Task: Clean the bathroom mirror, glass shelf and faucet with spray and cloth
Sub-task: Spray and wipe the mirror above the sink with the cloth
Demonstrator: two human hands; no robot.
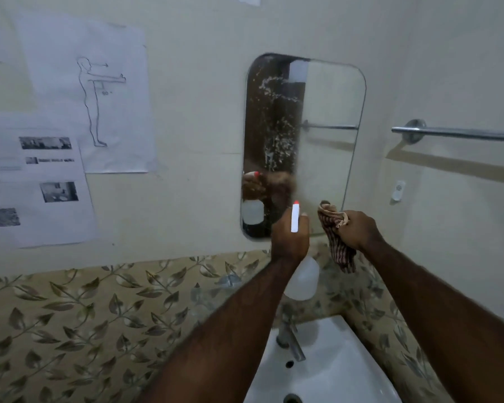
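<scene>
A rounded wall mirror (326, 117) hangs above the sink, with spray droplets spread over its left half. My left hand (288, 237) grips a white spray bottle (301, 280) with a red-tipped nozzle, raised in front of the mirror's lower edge. To its right, my right hand (358, 231) holds a striped brownish cloth (339, 245) that hangs down beside the mirror's lower right corner. A glass shelf (213, 292) sits below the mirror, partly hidden by my left arm. The chrome faucet (288, 335) stands on the white sink (332, 370).
A chrome towel rail (460, 133) runs along the wall to the right. Paper sheets with drawings and photos (56, 135) are stuck to the wall on the left. Leaf-patterned tiles (85, 321) cover the wall below. A small white fitting (397, 191) is mounted right of the mirror.
</scene>
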